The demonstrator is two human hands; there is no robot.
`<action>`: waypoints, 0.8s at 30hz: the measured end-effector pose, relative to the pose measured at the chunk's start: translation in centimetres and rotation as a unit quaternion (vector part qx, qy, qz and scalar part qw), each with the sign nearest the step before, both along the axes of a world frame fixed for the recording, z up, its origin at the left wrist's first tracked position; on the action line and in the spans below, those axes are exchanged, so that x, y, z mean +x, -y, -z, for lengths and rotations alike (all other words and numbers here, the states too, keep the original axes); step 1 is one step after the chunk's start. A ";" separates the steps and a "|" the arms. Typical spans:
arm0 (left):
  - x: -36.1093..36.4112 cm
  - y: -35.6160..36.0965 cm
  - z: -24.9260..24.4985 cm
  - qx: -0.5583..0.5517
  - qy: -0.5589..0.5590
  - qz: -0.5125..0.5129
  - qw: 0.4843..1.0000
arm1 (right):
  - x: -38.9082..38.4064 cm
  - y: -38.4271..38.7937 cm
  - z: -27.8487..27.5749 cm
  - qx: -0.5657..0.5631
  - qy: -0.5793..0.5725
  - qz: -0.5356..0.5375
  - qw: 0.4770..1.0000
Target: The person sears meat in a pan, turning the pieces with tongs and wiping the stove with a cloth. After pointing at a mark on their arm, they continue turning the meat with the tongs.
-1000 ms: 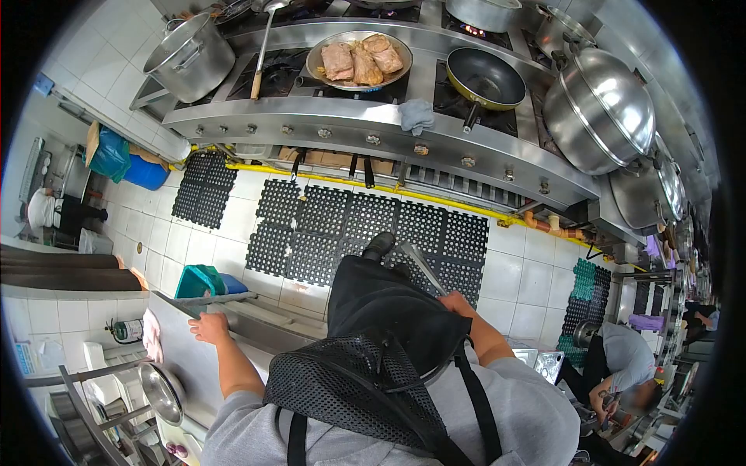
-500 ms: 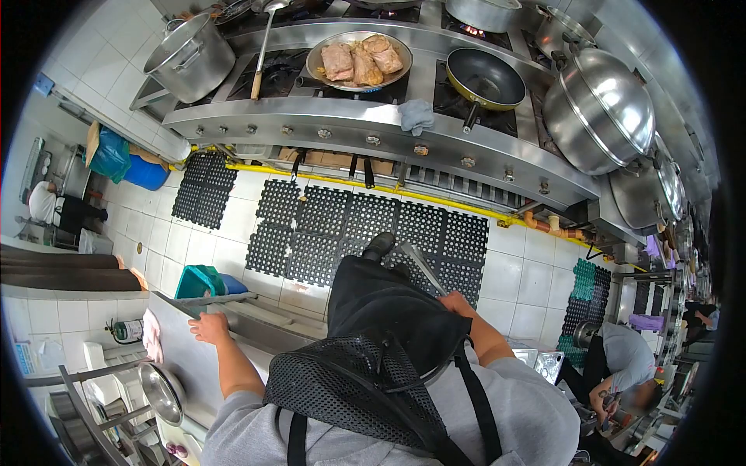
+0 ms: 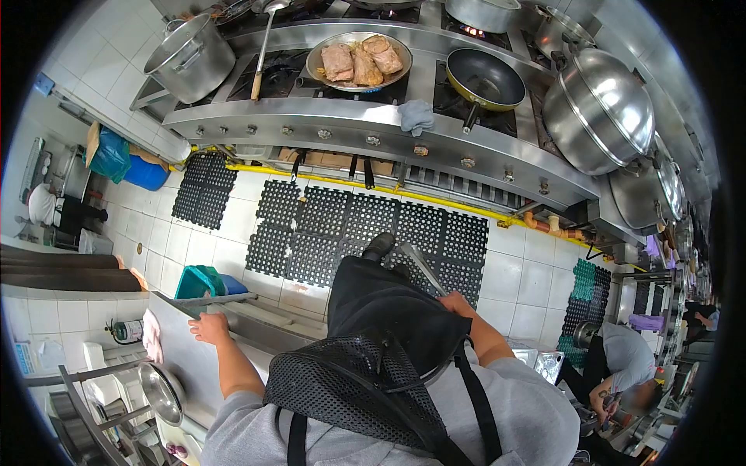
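My left hand (image 3: 208, 328) lies at the edge of the steel counter (image 3: 183, 346), fingers stretched out and holding nothing. Down at my right side, my right hand (image 3: 454, 303) is closed around what look like long metal tongs (image 3: 423, 268), their tips pointing toward the floor mat. Ahead on the stove (image 3: 342, 116), a pan (image 3: 315, 68) holds several browned pieces of meat (image 3: 365, 62). To its right sits a dark frying pan (image 3: 486, 78) with nothing in it. A grey cloth (image 3: 416, 116) hangs over the stove's front edge between the two pans.
A tall pot (image 3: 190, 60) and a long-handled ladle (image 3: 265, 54) are at the stove's left. A large steel pot (image 3: 598, 113) stands at its right end. Black mats (image 3: 350, 217) cover the floor before the stove. Behind me on the right, another person (image 3: 625, 357) bends over.
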State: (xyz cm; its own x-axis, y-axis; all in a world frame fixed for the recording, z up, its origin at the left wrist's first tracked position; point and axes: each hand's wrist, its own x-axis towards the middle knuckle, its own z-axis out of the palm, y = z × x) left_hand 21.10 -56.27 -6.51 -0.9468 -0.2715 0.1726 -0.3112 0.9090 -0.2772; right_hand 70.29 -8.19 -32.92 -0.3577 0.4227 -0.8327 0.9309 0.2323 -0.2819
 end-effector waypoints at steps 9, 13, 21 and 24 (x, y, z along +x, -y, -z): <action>-0.2 0.1 0.1 -0.003 0.006 -0.009 1.000 | 0.0 0.2 -0.9 0.009 -0.015 -0.003 1.000; -0.3 0.3 0.5 -0.005 0.003 -0.009 1.000 | 0.5 0.0 1.2 0.004 -0.019 -0.014 1.000; -0.2 0.1 0.2 -0.005 0.012 -0.012 1.000 | 0.8 -0.1 2.1 -0.001 -0.021 -0.027 0.999; -0.2 0.4 0.2 0.010 0.017 -0.001 1.000 | 0.8 -0.1 1.8 0.006 -0.038 -0.039 0.998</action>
State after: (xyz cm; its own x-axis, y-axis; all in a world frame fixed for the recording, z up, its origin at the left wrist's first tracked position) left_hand 20.91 -56.65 -6.75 -0.9514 -0.2772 0.1341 -0.3043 0.9136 -0.2696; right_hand 71.05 -8.09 -34.75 -0.4520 0.4010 -0.7968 0.8858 0.3073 -0.3478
